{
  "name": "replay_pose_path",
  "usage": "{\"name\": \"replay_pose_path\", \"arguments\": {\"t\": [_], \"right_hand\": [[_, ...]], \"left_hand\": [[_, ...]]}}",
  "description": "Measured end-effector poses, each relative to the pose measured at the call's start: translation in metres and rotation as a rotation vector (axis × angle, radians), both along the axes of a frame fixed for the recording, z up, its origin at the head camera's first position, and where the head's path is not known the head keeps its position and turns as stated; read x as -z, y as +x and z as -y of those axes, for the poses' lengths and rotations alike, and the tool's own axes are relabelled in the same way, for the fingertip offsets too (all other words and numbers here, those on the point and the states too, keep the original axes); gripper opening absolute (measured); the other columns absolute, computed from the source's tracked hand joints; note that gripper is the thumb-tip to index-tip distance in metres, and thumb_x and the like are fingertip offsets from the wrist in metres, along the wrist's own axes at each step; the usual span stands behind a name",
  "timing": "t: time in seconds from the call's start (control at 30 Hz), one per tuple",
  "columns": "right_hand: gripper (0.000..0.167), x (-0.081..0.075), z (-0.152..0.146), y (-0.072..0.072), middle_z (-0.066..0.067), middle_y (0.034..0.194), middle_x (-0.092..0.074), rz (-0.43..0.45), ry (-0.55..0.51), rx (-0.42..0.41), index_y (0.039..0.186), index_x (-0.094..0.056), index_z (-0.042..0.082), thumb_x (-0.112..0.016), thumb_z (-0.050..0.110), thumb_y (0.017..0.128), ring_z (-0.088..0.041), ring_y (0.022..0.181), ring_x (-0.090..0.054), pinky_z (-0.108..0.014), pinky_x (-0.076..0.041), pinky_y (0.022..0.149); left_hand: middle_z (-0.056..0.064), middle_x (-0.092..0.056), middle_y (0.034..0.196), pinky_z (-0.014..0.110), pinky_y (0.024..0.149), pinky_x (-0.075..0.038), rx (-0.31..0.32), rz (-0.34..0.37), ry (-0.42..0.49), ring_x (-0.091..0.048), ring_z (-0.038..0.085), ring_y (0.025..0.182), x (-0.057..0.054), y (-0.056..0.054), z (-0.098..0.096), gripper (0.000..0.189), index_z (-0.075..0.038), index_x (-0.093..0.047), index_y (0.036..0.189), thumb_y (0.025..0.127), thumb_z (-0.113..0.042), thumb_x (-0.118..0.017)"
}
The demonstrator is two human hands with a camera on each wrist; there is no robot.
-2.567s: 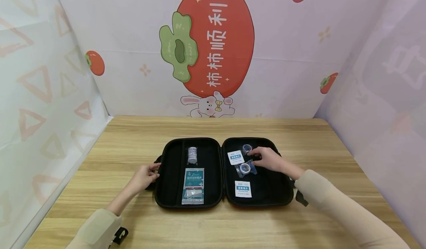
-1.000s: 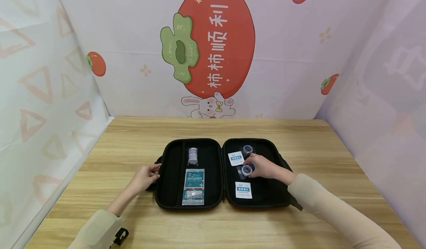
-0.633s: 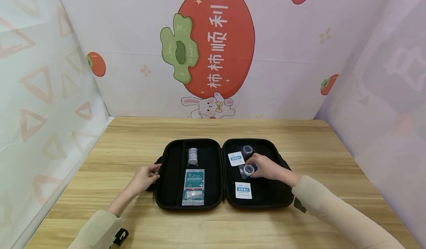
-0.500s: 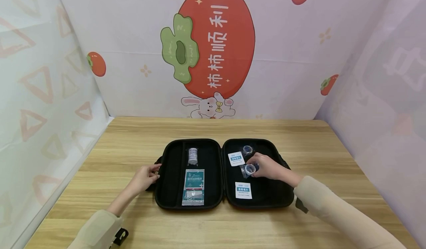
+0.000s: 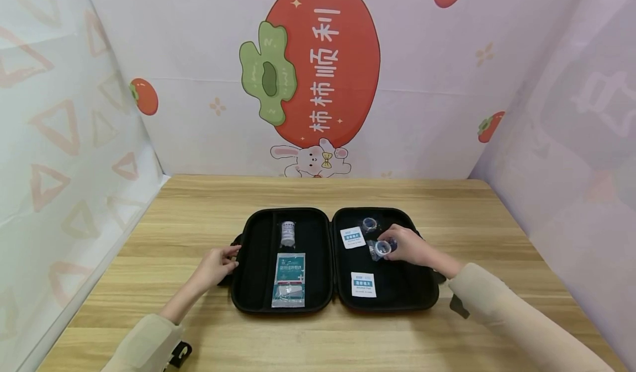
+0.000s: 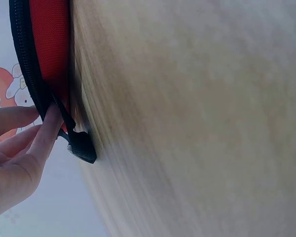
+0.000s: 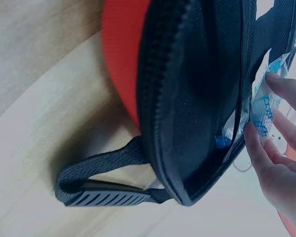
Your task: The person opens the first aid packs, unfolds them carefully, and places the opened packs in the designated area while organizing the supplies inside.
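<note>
A black-lined zip case [image 5: 253,261] with a red outer shell lies spread open on the table. My left hand [image 5: 215,264] grips its left rim, thumb and fingers on either side of the zipper edge [image 6: 27,64] in the left wrist view. Over the right half, my right hand [image 5: 409,246] pinches a roll of tape in clear wrapping [image 5: 381,249]; the right wrist view shows the crinkled wrapper with blue print [image 7: 264,111] between thumb and fingers. A second wrapped roll [image 5: 369,224] lies behind it. Two alcohol pad packets [image 5: 353,238] lie on the same half.
In the case's left half are a small white wrapped cylinder [image 5: 287,233] and a green-and-clear packet [image 5: 289,279]. A black carry handle [image 7: 108,192] sticks out from the right side. The wooden table [image 5: 318,339] meets a printed backdrop [image 5: 199,134] behind.
My right hand came down from near the rear roll to the front roll, took hold of it, and has moved it rightward, away from the upper alcohol pad. My left hand stays put.
</note>
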State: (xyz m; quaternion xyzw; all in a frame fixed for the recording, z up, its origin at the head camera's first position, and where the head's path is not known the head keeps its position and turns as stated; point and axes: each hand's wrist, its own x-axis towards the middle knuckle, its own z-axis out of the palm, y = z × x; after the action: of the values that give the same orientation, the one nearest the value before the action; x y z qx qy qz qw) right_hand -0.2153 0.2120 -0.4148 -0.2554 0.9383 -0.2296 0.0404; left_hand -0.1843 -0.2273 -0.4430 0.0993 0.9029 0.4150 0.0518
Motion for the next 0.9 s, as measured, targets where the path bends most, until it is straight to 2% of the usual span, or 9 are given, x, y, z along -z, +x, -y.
{"name": "replay_pose_path", "arguments": {"t": [0.2, 0.43, 0.67, 0.9], "right_hand": [[0.03, 0.0, -0.008, 0.001, -0.009, 0.087, -0.055, -0.045, -0.037, 0.001, 0.092, -0.064, -0.002, -0.074, 0.007, 0.065, -0.017, 0.075, -0.049, -0.03, -0.044, 0.065], [0.031, -0.002, -0.021, -0.001, -0.013, 0.086, -0.053, -0.045, -0.058, 0.012, 0.092, -0.063, -0.007, -0.073, 0.001, 0.064, -0.019, 0.073, -0.05, -0.029, -0.045, 0.062], [0.03, -0.008, -0.033, -0.002, -0.018, 0.09, -0.053, -0.016, -0.028, 0.043, 0.094, -0.061, -0.01, -0.07, 0.0, 0.067, -0.021, 0.073, -0.051, -0.032, -0.046, 0.063], [0.029, -0.006, -0.039, -0.005, -0.015, 0.085, -0.053, -0.058, -0.003, 0.05, 0.092, -0.061, -0.008, -0.07, -0.002, 0.066, -0.021, 0.07, -0.05, -0.03, -0.044, 0.061]], "left_hand": [[0.031, -0.055, 0.105, 0.025, 0.057, -0.049, 0.008, 0.001, 0.01, -0.061, 0.024, 0.075, -0.001, 0.0, 0.001, 0.04, 0.015, -0.046, 0.119, 0.08, 0.01, -0.053], [0.029, -0.057, 0.1, 0.025, 0.055, -0.05, 0.074, -0.075, 0.073, -0.061, 0.017, 0.071, 0.005, -0.001, 0.006, 0.038, 0.011, -0.05, 0.117, 0.081, 0.005, -0.056], [0.031, -0.055, 0.105, 0.025, 0.057, -0.05, -0.002, 0.007, 0.024, -0.061, 0.024, 0.076, -0.003, 0.001, 0.0, 0.04, 0.014, -0.047, 0.119, 0.08, 0.009, -0.054], [0.031, -0.055, 0.105, 0.024, 0.056, -0.049, -0.005, 0.008, -0.001, -0.061, 0.024, 0.075, -0.001, 0.0, 0.0, 0.04, 0.015, -0.046, 0.119, 0.08, 0.01, -0.053]]}}
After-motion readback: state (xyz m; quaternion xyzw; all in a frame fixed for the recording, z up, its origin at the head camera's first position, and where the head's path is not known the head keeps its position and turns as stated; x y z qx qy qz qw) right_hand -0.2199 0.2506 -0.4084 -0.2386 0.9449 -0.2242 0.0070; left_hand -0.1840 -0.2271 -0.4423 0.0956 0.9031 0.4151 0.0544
